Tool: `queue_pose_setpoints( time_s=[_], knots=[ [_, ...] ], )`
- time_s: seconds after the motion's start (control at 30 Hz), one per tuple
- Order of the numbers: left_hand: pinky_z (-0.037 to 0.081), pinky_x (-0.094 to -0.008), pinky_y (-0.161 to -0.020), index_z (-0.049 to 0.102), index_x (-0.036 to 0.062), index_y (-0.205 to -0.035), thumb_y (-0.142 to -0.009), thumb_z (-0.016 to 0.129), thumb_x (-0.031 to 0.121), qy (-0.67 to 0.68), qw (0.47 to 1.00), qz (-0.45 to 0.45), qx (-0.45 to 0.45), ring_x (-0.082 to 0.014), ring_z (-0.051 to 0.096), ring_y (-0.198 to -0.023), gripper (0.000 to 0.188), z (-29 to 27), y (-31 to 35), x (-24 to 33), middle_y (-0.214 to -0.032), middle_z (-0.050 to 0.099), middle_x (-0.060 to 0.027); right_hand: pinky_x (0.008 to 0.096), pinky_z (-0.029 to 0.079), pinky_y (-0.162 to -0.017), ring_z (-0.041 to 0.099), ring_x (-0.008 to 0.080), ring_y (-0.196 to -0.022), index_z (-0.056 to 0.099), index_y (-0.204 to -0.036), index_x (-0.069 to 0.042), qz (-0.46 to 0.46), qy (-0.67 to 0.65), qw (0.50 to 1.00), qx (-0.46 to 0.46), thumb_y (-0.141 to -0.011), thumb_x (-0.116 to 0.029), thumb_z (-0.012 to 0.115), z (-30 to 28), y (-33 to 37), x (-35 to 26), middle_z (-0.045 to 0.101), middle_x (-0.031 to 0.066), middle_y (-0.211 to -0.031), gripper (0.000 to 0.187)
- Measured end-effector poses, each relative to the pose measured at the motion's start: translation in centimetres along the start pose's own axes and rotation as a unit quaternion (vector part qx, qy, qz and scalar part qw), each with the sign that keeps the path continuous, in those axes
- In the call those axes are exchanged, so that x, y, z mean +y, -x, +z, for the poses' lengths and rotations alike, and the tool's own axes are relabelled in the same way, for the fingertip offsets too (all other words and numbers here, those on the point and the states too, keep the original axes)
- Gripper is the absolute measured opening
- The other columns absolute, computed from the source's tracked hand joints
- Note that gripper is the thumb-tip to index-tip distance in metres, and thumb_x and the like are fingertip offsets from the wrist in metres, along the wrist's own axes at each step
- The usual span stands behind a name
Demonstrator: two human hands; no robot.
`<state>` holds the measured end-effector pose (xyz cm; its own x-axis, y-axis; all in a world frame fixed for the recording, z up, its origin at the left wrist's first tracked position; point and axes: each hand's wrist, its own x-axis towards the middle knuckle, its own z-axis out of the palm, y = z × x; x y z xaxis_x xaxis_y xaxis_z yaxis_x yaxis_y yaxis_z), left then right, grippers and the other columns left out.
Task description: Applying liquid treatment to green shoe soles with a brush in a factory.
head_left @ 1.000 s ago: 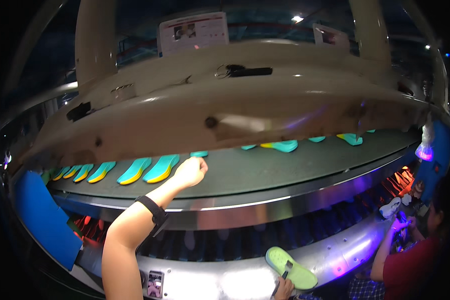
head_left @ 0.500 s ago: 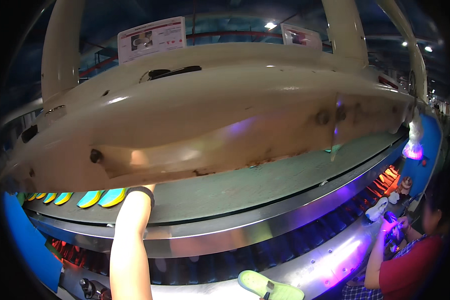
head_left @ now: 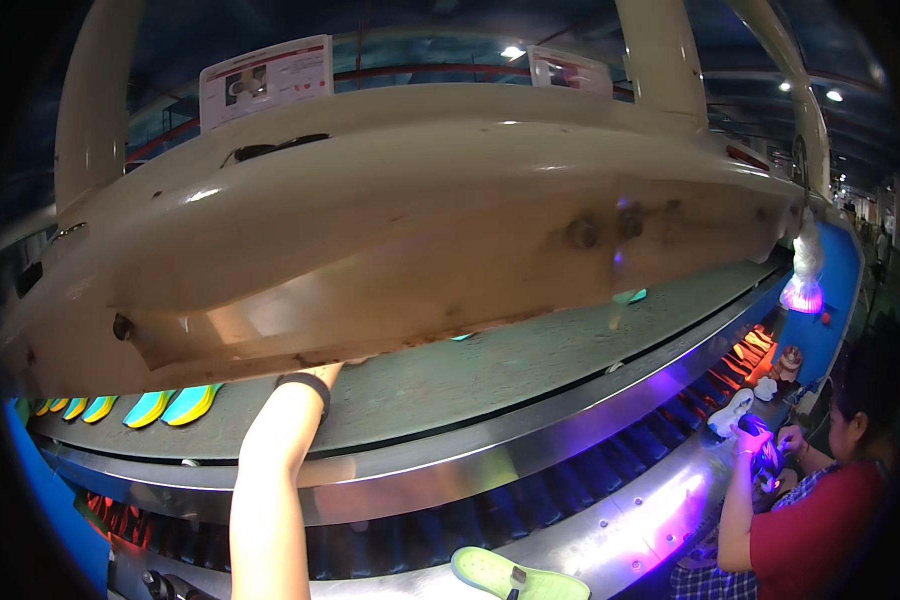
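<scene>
My left forearm rises from the lower edge and reaches over the metal rail onto the grey-green conveyor belt [head_left: 450,390]. A dark band circles the wrist. Just past it my left hand [head_left: 330,373] slips under the pale hood [head_left: 390,240], which hides its fingers. Left of the wrist, several blue-and-yellow shoe soles [head_left: 188,405] lie in a row on the belt. At the lower edge a pale green shoe sole [head_left: 485,568] rests on the metal ledge, with a small dark-handled tool [head_left: 517,578] against it. My right hand is out of view.
A metal rail [head_left: 420,460] runs along the belt above a lower tier with dark slats and an orange glow. At the right a co-worker in red [head_left: 810,540] handles a shoe, near a white shoe [head_left: 732,412]. A dark bottle-like object [head_left: 160,585] stands lower left.
My left wrist has moved right along the belt, farther from the blue-and-yellow soles. The whole view has shifted a little, so the hood and the co-worker appear farther left.
</scene>
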<state>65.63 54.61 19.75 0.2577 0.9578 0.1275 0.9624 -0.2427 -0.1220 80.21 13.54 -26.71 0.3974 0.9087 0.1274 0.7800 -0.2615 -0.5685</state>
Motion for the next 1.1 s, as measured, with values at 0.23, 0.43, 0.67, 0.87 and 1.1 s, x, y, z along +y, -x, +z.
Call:
queue_pose_setpoints(
  time_s=[0.23,0.43,0.67,0.87,1.1],
  knots=[
    [0.039,-0.039,-0.094,0.044,0.012,-0.124,-0.067,0.053,0.002,0.014,0.995,0.092,-0.034,-0.0358,0.045,-0.111,0.058,-3.6,3.9,4.8,-0.122,0.044,-0.02,0.0409,0.037,-0.081,0.047,0.0312,-0.089,0.026,-0.136,-0.005,-0.062,0.019,0.994,0.089,-0.087,-0.013,0.043,0.5,0.5,0.6,0.05,0.0177,-0.095,0.052],
    [0.044,-0.0408,-0.084,0.053,0.0024,-0.112,-0.074,0.058,0.014,0.168,0.963,0.201,0.057,-0.0338,0.056,-0.098,0.04,-2.7,7.5,3.2,-0.1,0.058,-0.0226,0.0393,0.036,-0.079,0.048,0.0298,-0.085,0.041,-0.121,-0.012,-0.097,0.01,0.989,0.115,-0.083,-0.012,0.046,0.4,-0.9,-0.1,0.049,0.0131,-0.087,0.038],
    [0.044,-0.0394,-0.075,0.057,0.0036,-0.084,-0.077,0.059,0.033,0.084,0.983,0.138,0.087,-0.0321,0.055,-0.089,0.03,-5.1,19.5,0.5,-0.091,0.058,-0.0165,0.0408,0.038,-0.074,0.05,0.0309,-0.08,0.059,-0.098,-0.014,-0.072,-0.11,0.984,0.124,-0.075,-0.016,0.062,-3.8,-1.9,-2.1,0.048,0.0119,-0.082,0.023],
    [0.037,-0.0288,-0.087,0.045,0.003,-0.103,-0.083,0.049,0.009,0.666,0.617,-0.003,0.418,-0.0137,0.045,-0.098,0.021,2.1,30.8,-2.0,-0.108,0.045,-0.008,0.0346,0.043,-0.074,0.054,0.0286,-0.08,0.06,-0.105,-0.011,0.018,-0.308,0.939,0.153,-0.084,-0.024,0.056,-10.6,-3.1,-5.3,0.053,0.0131,-0.086,0.026],
    [0.05,-0.0352,-0.077,0.045,-0.0006,-0.117,-0.079,0.06,0.024,0.885,0.46,0.064,-0.027,-0.0247,0.06,-0.091,0.048,6.9,38.7,-2.1,-0.103,0.058,-0.0151,0.0291,0.051,-0.071,0.062,0.0211,-0.082,0.051,-0.109,0.007,0.164,-0.602,0.781,0.013,-0.094,-0.042,0.034,-14.6,-3.7,-5.9,0.058,0.0145,-0.1,0.054]
  ],
)
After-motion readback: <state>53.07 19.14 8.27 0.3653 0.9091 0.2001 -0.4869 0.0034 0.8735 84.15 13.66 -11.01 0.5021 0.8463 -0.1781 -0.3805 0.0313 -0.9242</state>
